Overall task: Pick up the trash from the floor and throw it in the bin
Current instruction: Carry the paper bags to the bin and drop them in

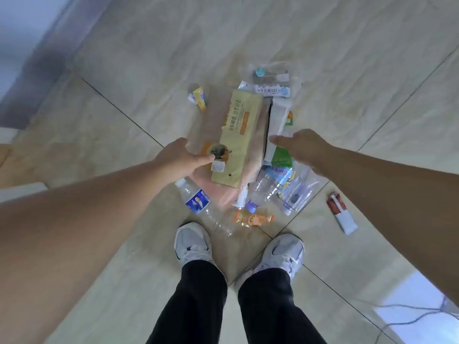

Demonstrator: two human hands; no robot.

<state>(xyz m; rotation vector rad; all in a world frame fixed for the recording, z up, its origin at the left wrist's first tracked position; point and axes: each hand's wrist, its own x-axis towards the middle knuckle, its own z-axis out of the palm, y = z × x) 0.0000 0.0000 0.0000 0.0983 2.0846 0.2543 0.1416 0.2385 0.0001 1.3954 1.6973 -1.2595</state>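
A heap of trash lies on the tiled floor in front of my feet. My left hand (185,156) grips the near left edge of a large tan and clear snack bag (239,135), thumb on top. My right hand (301,147) hovers open just right of that bag, fingers spread, holding nothing. Under and around the bag lie a clear bottle with a blue label (198,202), a clear bottle with a purple cap (267,188), a small orange bottle (255,218), a green wrapper (282,157) and clear plastic bags (299,192). No bin is in view.
A red and white carton (341,214) lies apart at the right. A small yellow wrapper (198,98) sits left of the heap. My two white shoes (193,244) stand just before the trash. A thin cable (412,319) runs at the lower right; a wall base (44,60) crosses the upper left.
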